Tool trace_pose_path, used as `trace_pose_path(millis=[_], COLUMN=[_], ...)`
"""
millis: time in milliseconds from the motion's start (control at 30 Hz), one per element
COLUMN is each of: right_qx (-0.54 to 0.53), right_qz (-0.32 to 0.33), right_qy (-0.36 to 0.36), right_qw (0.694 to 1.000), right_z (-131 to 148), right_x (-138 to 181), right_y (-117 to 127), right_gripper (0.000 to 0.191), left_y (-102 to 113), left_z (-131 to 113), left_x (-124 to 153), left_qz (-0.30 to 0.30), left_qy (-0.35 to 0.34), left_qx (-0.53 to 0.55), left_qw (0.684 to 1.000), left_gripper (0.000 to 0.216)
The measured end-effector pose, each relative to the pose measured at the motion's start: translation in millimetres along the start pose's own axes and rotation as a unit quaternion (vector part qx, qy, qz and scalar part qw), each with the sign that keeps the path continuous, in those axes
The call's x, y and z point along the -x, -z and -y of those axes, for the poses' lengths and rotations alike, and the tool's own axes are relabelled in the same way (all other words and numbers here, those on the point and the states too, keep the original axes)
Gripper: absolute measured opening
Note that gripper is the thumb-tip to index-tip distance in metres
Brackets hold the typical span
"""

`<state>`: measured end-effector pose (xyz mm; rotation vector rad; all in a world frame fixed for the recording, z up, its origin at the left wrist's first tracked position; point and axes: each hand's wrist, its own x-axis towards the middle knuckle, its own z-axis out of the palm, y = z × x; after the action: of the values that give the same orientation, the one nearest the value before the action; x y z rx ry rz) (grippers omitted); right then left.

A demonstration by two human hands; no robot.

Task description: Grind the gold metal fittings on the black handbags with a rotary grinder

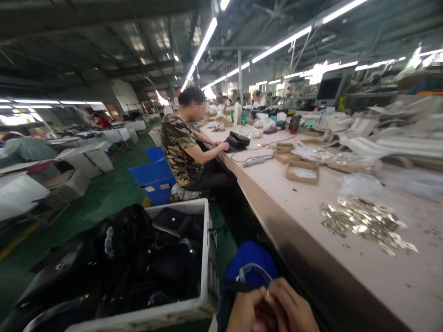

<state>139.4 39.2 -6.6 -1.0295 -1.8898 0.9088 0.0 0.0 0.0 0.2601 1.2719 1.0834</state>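
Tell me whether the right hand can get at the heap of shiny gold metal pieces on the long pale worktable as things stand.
Probably yes. The right hand is low, pressed against the left hand, but bare tabletop lies between it and the heap of shiny gold metal pieces, with nothing standing in between.

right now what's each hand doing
left hand: curled, pressed against the right, contents cannot be told
right hand: curled, fingers pinching something small and hidden, beside the blue fabric

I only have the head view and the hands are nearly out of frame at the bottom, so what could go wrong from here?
1. The left hand and right hand meet at the picture's lower edge; whatever small piece they pinch is hidden, so a slip could go unseen.
2. The loose gold metal parts lie unboxed on the table and could scatter if brushed.
3. The white crate of black bags stands close by the hands and could be knocked.
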Motion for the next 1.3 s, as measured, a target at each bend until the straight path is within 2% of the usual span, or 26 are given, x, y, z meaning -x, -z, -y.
trace_pose_path(millis=[67,133,167,200,233,367,567,700,900,1067,1300], right_qx=[-0.007,-0.033,-0.050,-0.065,-0.079,-0.113,-0.198,-0.199,-0.183,-0.198,-0.210], right_qz=[0.009,0.039,0.054,0.068,0.077,0.087,0.112,0.101,0.072,0.062,0.064], right_qy=[-0.027,-0.077,-0.101,-0.118,-0.132,-0.172,-0.200,-0.200,-0.222,-0.243,-0.257], right_qw=[1.000,0.996,0.992,0.989,0.985,0.975,0.953,0.954,0.955,0.947,0.941], right_z=[-4.6,-9.0,-11.0,-12.7,-14.4,-21.9,-26.1,-24.9,-29.2,-33.3,-38.5], right_x=[-13.5,-26.6,-32.1,-36.5,-39.6,-42.7,-43.1,-42.8,-39.9,-38.1,-37.3], right_y=[8.9,18.6,22.2,24.3,25.0,18.5,18.8,19.7,8.3,1.1,-1.4], right_gripper=[0.035,0.033,0.033,0.032,0.033,0.036,0.035,0.031,0.025,0.025,0.023], left_y=[-2.5,-4.9,-6.0,-6.9,-7.6,-8.2,-6.7,-4.6,0.7,5.0,5.3], left_z=[6.7,5.4,2.3,-1.5,-5.2,-12.1,-8.5,-7.5,-4.9,-6.6,-2.8], left_x=[9.5,17.0,18.1,17.2,14.2,-8.4,-26.0,-27.3,-29.8,-28.9,-35.7], left_qz=[-0.017,-0.062,-0.080,-0.081,-0.065,0.026,0.019,0.024,0.019,0.047,0.028], left_qy=[-0.037,-0.209,-0.270,-0.304,-0.309,-0.263,-0.222,-0.215,-0.223,-0.221,-0.213], left_qx=[-0.047,-0.170,-0.216,-0.246,-0.257,-0.219,-0.129,-0.138,-0.144,-0.165,-0.142], left_qw=[0.998,0.961,0.935,0.917,0.913,0.939,0.966,0.967,0.964,0.960,0.966], left_gripper=[0.040,0.034,0.031,0.029,0.030,0.021,0.017,0.019,0.021,0.022,0.021])
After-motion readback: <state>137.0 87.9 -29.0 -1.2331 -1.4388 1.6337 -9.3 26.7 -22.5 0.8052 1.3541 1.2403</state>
